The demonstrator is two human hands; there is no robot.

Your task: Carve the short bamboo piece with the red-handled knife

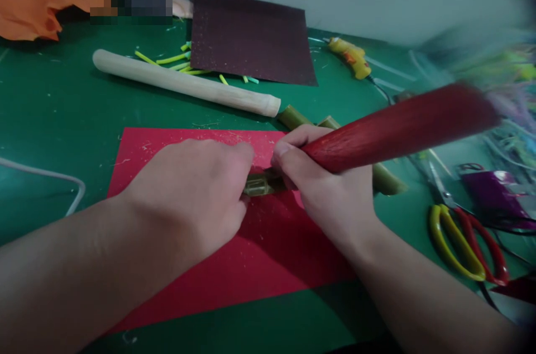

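A short piece of green bamboo point(256, 185) lies low over a red sheet point(288, 264), with a pale rectangular cut-out on its upper side. My left hand point(192, 192) is closed around its left end, knuckles up. In my right hand point(335, 197) is a tool with a long, thick red handle point(393, 128) that slants up to the right. Fingers of this hand meet close to the bamboo's right part. A dark bit, perhaps the tool's working end, shows by the fingertips, but its shape is mostly hidden. Pale shavings are scattered on the sheet.
Behind lie a pale bamboo stick point(184, 85), a dark sheet point(253, 36) over yellow-green strips, and a yellow glue gun point(350, 58). Green bamboo pieces point(295, 117) sit beyond my right hand. Scissors point(456, 231) and a purple box point(496, 195) are at right; a white cord point(50, 171) at left.
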